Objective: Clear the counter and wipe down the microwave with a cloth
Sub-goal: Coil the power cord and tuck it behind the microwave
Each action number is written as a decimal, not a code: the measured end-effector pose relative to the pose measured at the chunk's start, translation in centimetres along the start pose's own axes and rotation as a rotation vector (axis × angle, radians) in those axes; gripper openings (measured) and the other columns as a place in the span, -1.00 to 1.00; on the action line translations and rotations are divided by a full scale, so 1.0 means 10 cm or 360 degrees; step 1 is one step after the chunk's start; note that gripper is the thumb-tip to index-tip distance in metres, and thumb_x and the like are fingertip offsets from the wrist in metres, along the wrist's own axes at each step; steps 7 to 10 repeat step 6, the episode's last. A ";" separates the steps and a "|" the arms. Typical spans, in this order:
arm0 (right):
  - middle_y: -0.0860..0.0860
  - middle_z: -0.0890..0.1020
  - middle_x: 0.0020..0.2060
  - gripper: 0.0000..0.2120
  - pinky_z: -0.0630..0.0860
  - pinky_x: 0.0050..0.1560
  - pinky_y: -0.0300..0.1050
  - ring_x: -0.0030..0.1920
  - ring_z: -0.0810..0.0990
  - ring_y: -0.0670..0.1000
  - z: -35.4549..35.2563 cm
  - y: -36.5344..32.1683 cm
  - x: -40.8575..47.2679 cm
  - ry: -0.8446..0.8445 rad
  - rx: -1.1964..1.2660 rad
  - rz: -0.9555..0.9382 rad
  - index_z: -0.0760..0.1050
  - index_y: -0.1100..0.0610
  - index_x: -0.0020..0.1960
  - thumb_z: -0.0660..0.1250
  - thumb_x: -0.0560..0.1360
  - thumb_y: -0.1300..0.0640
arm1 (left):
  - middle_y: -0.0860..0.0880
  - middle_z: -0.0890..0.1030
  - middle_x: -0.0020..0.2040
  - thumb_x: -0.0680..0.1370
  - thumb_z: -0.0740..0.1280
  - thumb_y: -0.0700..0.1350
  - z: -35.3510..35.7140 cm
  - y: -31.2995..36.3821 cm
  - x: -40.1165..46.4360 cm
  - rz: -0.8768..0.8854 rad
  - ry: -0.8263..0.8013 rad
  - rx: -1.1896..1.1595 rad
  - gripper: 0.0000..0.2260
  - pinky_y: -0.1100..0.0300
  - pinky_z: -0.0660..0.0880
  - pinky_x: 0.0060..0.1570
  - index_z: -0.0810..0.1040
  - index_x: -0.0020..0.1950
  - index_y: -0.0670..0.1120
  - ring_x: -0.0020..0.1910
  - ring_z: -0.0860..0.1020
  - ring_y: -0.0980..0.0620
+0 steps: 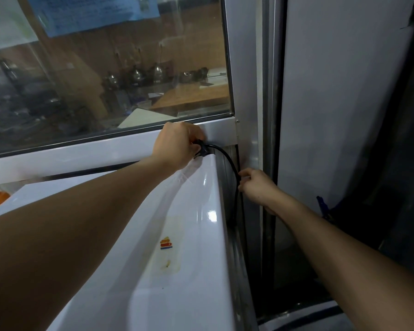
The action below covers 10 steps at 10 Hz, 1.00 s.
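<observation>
The black power plug (199,148) is gripped by the left hand (177,145) at the back corner of the glossy white microwave (177,235); its black cord (234,177), pinched by the right hand (258,187) beside that corner, should be kept slack and guided clear.

Both bare arms reach forward. The left hand (177,145), knuckles up, curls its fingers around a black plug (201,149) at the far end of its stretched forearm. Lower and to the right, the right hand (257,187) pinches the plug's cord (234,173).
</observation>
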State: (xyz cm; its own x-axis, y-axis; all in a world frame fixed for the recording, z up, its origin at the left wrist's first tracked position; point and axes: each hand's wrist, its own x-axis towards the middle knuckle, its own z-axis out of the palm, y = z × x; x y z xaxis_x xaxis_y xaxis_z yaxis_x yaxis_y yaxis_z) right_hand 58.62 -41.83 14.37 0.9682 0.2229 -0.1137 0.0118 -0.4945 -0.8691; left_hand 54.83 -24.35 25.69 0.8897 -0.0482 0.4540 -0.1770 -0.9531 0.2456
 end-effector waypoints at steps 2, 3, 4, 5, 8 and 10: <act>0.12 0.45 0.31 -0.49 0.40 0.21 -0.12 0.28 0.43 0.09 -0.02 -0.01 -0.01 -0.0004 0.0029 -0.0031 0.25 0.13 0.44 0.20 0.51 0.32 | -0.02 0.66 0.00 0.48 0.37 -0.28 0.00 -0.03 0.03 -0.0015 -0.0086 0.0029 -0.75 -0.02 0.56 0.00 0.64 0.09 -0.02 -0.02 0.59 -0.06; 0.11 0.48 0.25 -0.50 0.40 0.18 -0.13 0.24 0.45 0.08 -0.02 -0.02 0.00 0.0018 0.0031 -0.0059 0.26 0.15 0.43 0.21 0.51 0.31 | -0.03 0.65 0.01 0.49 0.34 -0.30 0.01 -0.02 0.02 -0.0002 -0.0090 0.0029 -0.73 -0.04 0.57 -0.01 0.63 0.10 -0.01 -0.01 0.59 -0.07; 0.08 0.49 0.23 -0.48 0.37 0.18 -0.16 0.24 0.44 0.07 -0.03 -0.03 -0.02 0.0018 0.0061 -0.0063 0.26 0.15 0.43 0.28 0.50 0.27 | -0.01 0.65 0.00 0.50 0.34 -0.29 -0.01 -0.03 0.00 0.0005 -0.0083 0.0039 -0.73 -0.05 0.58 -0.03 0.62 0.11 0.00 -0.02 0.59 -0.05; 0.08 0.45 0.30 -0.44 0.35 0.23 -0.15 0.29 0.42 0.08 -0.03 -0.01 -0.01 -0.0006 0.0070 -0.0070 0.24 0.14 0.45 0.34 0.49 0.22 | 0.03 0.65 -0.02 0.49 0.35 -0.25 -0.02 -0.06 -0.01 -0.0008 -0.0082 0.0050 -0.74 -0.03 0.58 -0.04 0.61 0.11 0.03 -0.02 0.59 -0.04; 0.09 0.42 0.35 -0.41 0.35 0.25 -0.13 0.32 0.41 0.08 -0.03 -0.04 -0.04 -0.0006 0.0076 -0.0099 0.23 0.13 0.45 0.36 0.48 0.20 | 0.04 0.64 -0.02 0.49 0.37 -0.22 -0.05 -0.09 -0.02 -0.0023 -0.0088 0.0080 -0.74 -0.02 0.58 -0.04 0.58 0.14 0.04 -0.01 0.58 -0.02; 0.09 0.42 0.35 -0.41 0.35 0.25 -0.13 0.32 0.41 0.08 -0.03 -0.04 -0.04 -0.0006 0.0076 -0.0099 0.23 0.13 0.45 0.36 0.48 0.20 | 0.04 0.64 -0.02 0.49 0.37 -0.22 -0.05 -0.09 -0.02 -0.0023 -0.0088 0.0080 -0.74 -0.02 0.58 -0.04 0.58 0.14 0.04 -0.01 0.58 -0.02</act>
